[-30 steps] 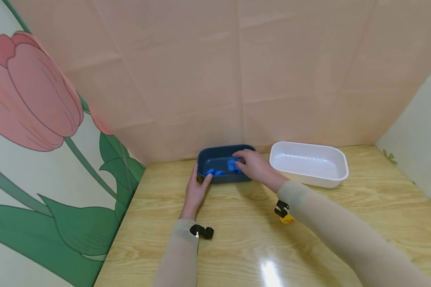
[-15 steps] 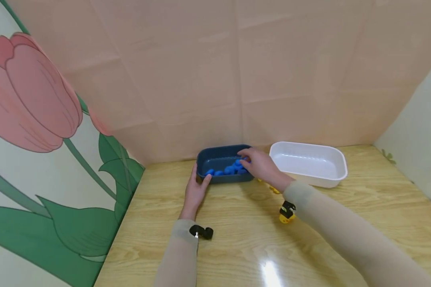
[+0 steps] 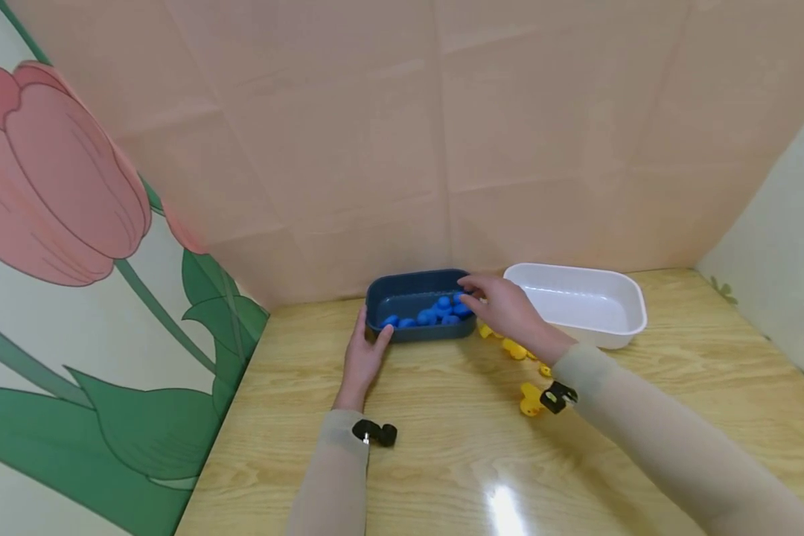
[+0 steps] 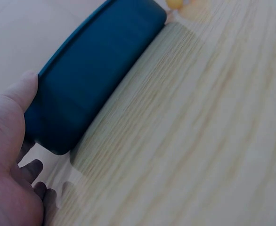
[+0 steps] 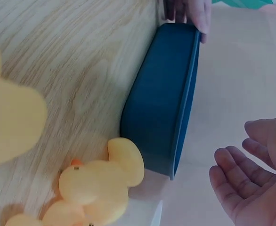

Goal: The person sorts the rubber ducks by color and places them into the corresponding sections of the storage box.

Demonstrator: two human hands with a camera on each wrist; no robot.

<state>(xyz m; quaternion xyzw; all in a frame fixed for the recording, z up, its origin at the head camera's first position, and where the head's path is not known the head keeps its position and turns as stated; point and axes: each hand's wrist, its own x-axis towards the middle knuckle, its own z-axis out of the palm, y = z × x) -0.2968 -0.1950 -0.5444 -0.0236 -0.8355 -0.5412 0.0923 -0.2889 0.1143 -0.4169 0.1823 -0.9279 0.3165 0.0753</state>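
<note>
A dark blue tray (image 3: 415, 333) stands against the back wall. My left hand (image 3: 364, 361) grips its left end, thumb at the front rim and fingers round the side; the left wrist view shows the thumb (image 4: 25, 92) against the tray wall. Several small, rounded blue toys (image 3: 427, 317) lie along the tray's front and right; their exact kind is too small to tell. Over the tray's right end hovers my right hand (image 3: 502, 307), fingers loosely bent. In the right wrist view that hand (image 5: 251, 174) holds nothing and is apart from the tray.
Several yellow rubber ducks (image 3: 514, 348) sit on the wooden table between the trays and under my right forearm. One duck (image 5: 95, 188) is close to the blue tray's front right corner. A white tray (image 3: 576, 335) stands to the right. A beige-covered wall (image 3: 348, 186) rises behind.
My right hand has shifted right across the blue tray, uncovering more of the blue toys and the yellow ducks. My left hand has kept its hold on the tray's left end.
</note>
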